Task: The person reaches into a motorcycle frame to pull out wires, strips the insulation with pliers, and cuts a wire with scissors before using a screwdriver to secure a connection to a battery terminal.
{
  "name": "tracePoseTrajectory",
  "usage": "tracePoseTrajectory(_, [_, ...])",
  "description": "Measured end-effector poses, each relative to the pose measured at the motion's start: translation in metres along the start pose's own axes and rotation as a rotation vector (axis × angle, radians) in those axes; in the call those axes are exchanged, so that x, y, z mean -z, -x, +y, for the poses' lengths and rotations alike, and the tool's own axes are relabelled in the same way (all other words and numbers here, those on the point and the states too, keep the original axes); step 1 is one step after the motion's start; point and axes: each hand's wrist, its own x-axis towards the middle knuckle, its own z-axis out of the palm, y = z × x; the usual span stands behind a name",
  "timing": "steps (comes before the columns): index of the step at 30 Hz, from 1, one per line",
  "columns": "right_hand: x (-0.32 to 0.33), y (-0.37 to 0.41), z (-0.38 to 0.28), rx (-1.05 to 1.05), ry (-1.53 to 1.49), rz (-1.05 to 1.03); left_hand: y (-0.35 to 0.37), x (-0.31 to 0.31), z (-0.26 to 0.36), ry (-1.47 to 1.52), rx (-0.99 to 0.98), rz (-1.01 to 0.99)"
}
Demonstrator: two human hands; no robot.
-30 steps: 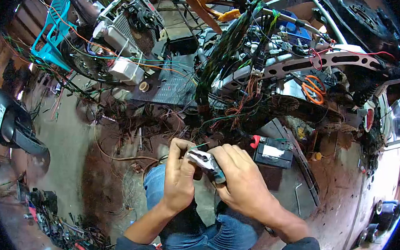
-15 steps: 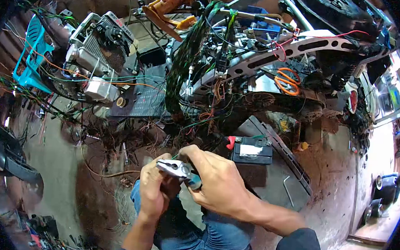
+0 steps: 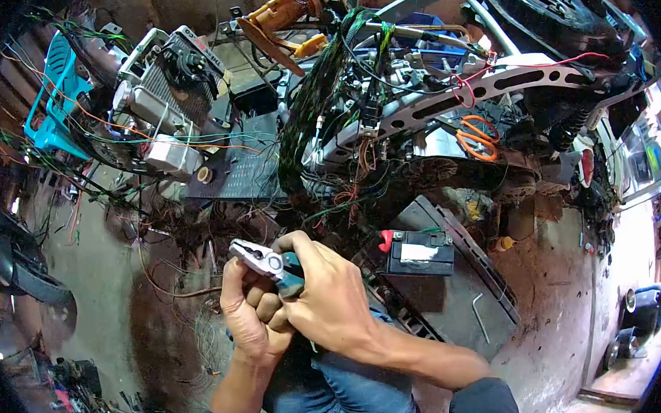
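Combination pliers (image 3: 264, 263) with a silver head and teal-green handles sit in the grip of my right hand (image 3: 331, 293), their jaws pointing up and left. My left hand (image 3: 254, 313) is just below the jaws, its fingers curled tightly and the thumb raised against the plier head. Whatever those fingers hold, if anything, is hidden. Both hands are close together above my knees, in front of a partly stripped motorcycle frame (image 3: 464, 90) with a thick bundle of dark wires (image 3: 304, 115).
A black battery (image 3: 419, 258) with a red terminal cover lies on the floor to the right, beside a hex key (image 3: 480, 318). Back left are a radiator (image 3: 171, 85) and a turquoise plastic part (image 3: 58, 100). A black wheeled part (image 3: 12, 251) is at far left. Loose wires litter the floor.
Both hands and the pliers have shifted to the left. The left fingers now show more plainly curled beneath the jaws, and the camera view has moved slightly.
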Motion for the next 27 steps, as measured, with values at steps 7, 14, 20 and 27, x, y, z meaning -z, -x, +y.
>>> tracePoseTrajectory(7, [-0.02, -0.019, -0.02, -0.23, -0.665, 0.511, -0.019, 0.024, 0.004, 0.328, 0.028, -0.33])
tracePoseTrajectory(14, [-0.015, 0.004, -0.011, -0.128, -0.613, 0.345, -0.019, 0.019, 0.003, 0.207, -0.153, -0.338])
tracePoseTrajectory(20, [0.018, 0.01, 0.005, -0.161, -0.41, 0.171, 0.0, 0.019, -0.008, 0.007, -0.215, -0.315])
tracePoseTrajectory(27, [0.045, 0.024, 0.005, 0.009, -0.076, 0.144, 0.0, 0.016, -0.014, -0.13, -0.268, -0.32])
